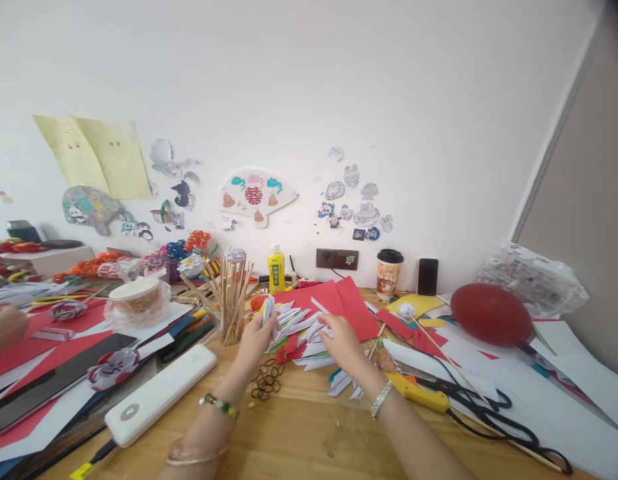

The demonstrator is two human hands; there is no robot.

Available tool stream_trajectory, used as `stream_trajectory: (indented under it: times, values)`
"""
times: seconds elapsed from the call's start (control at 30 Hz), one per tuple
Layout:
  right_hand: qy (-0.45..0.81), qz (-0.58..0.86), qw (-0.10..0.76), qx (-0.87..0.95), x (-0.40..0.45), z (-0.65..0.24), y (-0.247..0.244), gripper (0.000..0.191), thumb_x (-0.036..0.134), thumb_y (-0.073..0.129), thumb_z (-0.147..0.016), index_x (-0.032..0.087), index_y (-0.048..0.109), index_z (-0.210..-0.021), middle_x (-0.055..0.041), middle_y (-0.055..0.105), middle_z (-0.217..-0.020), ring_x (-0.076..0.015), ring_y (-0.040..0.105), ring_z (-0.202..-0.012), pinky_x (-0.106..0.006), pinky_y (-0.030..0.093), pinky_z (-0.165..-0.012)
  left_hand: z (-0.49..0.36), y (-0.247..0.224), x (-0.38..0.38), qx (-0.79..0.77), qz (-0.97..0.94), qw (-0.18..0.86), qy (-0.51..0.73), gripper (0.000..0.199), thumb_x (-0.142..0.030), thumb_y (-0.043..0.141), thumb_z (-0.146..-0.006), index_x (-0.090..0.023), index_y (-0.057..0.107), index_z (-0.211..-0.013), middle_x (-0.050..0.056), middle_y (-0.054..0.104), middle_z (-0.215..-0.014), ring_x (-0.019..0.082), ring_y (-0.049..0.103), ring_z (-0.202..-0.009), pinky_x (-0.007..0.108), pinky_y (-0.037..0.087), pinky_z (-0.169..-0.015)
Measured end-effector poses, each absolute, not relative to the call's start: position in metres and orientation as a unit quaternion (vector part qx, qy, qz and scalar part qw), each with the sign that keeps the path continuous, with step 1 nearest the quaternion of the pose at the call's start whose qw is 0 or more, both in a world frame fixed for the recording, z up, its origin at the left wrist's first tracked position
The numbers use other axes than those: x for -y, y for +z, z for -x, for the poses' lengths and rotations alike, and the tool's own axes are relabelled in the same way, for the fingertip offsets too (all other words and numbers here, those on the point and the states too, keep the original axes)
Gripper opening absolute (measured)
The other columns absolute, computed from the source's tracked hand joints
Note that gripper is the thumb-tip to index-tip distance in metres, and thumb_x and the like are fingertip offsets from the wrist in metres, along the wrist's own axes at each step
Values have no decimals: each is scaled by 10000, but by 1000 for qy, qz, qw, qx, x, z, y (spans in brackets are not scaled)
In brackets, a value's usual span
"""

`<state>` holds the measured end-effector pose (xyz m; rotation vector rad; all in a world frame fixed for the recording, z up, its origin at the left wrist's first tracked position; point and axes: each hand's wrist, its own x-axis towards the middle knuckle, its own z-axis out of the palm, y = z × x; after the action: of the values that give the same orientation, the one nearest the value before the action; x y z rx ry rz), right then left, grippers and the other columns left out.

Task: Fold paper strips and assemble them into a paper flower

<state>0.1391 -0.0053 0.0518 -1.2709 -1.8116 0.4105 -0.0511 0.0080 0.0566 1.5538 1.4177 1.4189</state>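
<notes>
My left hand [259, 332] is closed around a small bundle of folded white paper pieces [269, 311], held upright above the table. At the pile of folded paper strips [299, 327], mostly white with green and red edges, my right hand [339, 341] pinches a white folded strip; its fingertips partly cover it. Red paper sheets [356, 308] lie behind and under the pile. Several dark rubber bands [267, 380] rest on the wood just below my left hand.
A jar of wooden sticks [233, 307] stands left, near a white power bank [161, 395]. To the right lie a yellow glue gun [419, 395], black scissors [469, 393] and a red balloon [490, 315]. A yellow bottle [276, 270] and paper cup [389, 275] stand behind. Another person's hand [7, 328] shows far left.
</notes>
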Motion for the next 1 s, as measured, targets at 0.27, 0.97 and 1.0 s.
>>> stream_trajectory:
  times: [0.27, 0.97, 1.0]
  values:
    - [-73, 381, 99, 917, -25, -66, 54, 216, 124, 466, -834, 163, 636, -961, -89, 658, -961, -220, 574, -936, -317, 455, -762, 77, 53, -18, -578, -550, 210, 565, 429, -583, 486, -668, -176, 524, -537, -23, 484, -421, 130, 446, -435, 223, 317, -441]
    - [-135, 357, 81, 921, -36, -76, 53, 195, 78, 441, -845, 124, 616, -917, -99, 649, -920, -211, 574, -927, -292, 461, -765, 69, 59, -12, -589, -562, 202, 545, 357, -500, 459, -692, -178, 541, -561, -30, 468, -438, 148, 459, -476, 239, 331, -502]
    - [-131, 359, 77, 921, -37, -75, 52, 197, 85, 444, -847, 129, 621, -922, -95, 652, -918, -208, 576, -931, -291, 460, -774, 69, 59, -12, -591, -560, 200, 545, 360, -504, 456, -691, -178, 541, -562, -30, 468, -438, 148, 457, -475, 238, 329, -500]
